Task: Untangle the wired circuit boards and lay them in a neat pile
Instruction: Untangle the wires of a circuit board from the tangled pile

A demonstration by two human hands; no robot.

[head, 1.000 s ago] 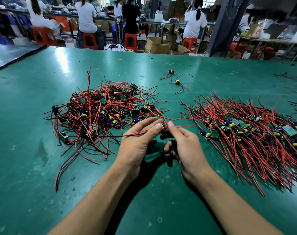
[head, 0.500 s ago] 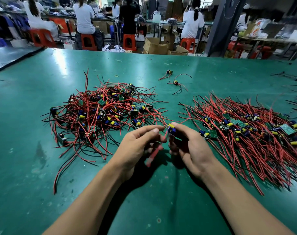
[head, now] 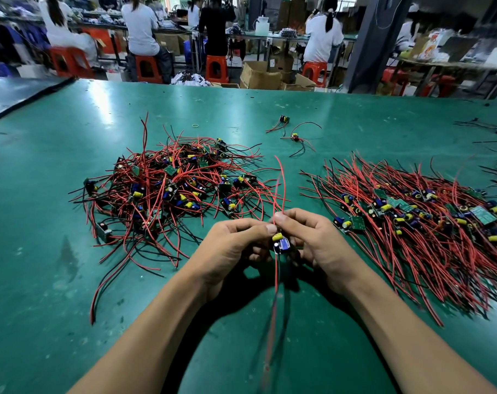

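Note:
Between my hands is one small circuit board (head: 281, 245) with a yellow and a blue capacitor, lifted off the green table (head: 71, 322). My left hand (head: 236, 245) and my right hand (head: 315, 243) both pinch it at the fingertips. Its red wires run up past my fingers and down towards me. A tangled heap of boards with red and black wires (head: 170, 189) lies to the left. A combed-out pile of boards (head: 412, 214) lies to the right, wires fanned towards me.
Two loose boards with wires (head: 294, 136) lie further back at the middle. More black wires (head: 483, 126) trail at the far right edge. A small rubber band (head: 195, 125) lies behind the heap. People sit on red stools beyond the table.
My hands have lifted the single board free and turned it so its wires now run up and down. The view has shifted a little.

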